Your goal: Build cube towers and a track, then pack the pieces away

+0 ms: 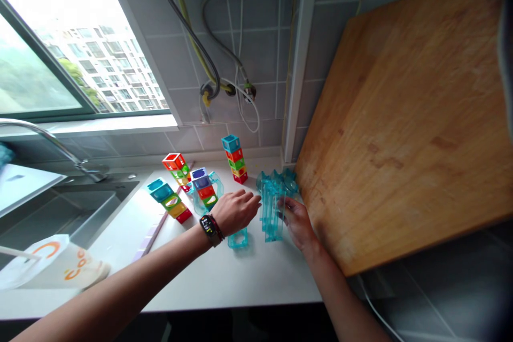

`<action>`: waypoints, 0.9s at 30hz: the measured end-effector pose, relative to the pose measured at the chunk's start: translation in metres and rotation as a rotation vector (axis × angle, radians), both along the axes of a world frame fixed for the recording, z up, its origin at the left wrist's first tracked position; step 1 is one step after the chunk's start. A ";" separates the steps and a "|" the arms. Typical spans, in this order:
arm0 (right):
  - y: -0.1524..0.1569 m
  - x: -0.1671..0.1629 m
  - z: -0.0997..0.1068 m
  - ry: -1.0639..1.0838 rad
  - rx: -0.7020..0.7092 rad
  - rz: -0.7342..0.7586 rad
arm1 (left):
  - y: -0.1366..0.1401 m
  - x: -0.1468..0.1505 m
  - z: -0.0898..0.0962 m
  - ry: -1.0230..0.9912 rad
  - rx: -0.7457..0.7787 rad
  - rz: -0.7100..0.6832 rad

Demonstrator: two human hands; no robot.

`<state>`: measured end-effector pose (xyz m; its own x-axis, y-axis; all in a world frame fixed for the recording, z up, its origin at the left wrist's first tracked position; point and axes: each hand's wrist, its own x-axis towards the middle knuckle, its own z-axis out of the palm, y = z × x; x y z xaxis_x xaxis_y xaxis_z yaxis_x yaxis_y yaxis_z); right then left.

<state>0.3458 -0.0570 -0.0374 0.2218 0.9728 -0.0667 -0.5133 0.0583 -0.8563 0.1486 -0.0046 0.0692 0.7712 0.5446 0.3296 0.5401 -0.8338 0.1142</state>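
My right hand (297, 220) grips a tall, clear teal plastic track piece (272, 214) from its right side and holds it upright over the counter. My left hand (239, 210) is just left of that piece, back of the hand up, with its fingers bent and close together. Whatever lies under those fingers is hidden. Below the left hand, a small teal square frame (238, 239) rests on the counter. More clear teal plastic parts (289, 180) stand behind the piece, against the cutting board.
Coloured cube towers stand on the white counter (240, 288): one at the back (234, 159), several at left, including one with a teal top (169, 200). A cup (52, 262) and a sink (116, 208) are further left. A wooden cutting board (409, 128) leans at right.
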 end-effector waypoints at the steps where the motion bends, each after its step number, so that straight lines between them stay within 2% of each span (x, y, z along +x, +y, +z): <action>1: 0.001 0.000 -0.001 0.001 -0.002 -0.022 | -0.002 0.000 -0.001 -0.027 -0.035 0.010; 3: 0.001 0.001 -0.002 -0.002 0.001 -0.046 | -0.007 0.002 -0.006 -0.138 -0.218 0.014; 7: -0.001 0.001 0.004 -0.041 0.036 0.015 | -0.023 0.016 -0.030 -0.543 -0.860 0.045; 9: -0.003 0.001 0.008 -0.076 0.063 0.063 | -0.029 0.025 -0.044 -0.694 -1.004 0.080; 12: -0.005 0.001 0.012 -0.127 0.092 0.098 | -0.035 0.035 -0.058 -0.834 -1.032 0.151; 16: -0.008 -0.002 0.011 -0.133 0.120 0.159 | -0.038 0.035 -0.065 -0.925 -0.943 0.252; 19: -0.010 -0.004 0.010 -0.171 0.193 0.242 | -0.039 0.032 -0.068 -0.983 -0.851 0.285; 21: -0.010 -0.006 0.010 -0.233 0.190 0.266 | -0.039 0.030 -0.071 -1.003 -0.802 0.290; 27: -0.010 -0.005 0.013 -0.303 0.155 0.262 | -0.038 0.034 -0.078 -1.074 -0.924 0.283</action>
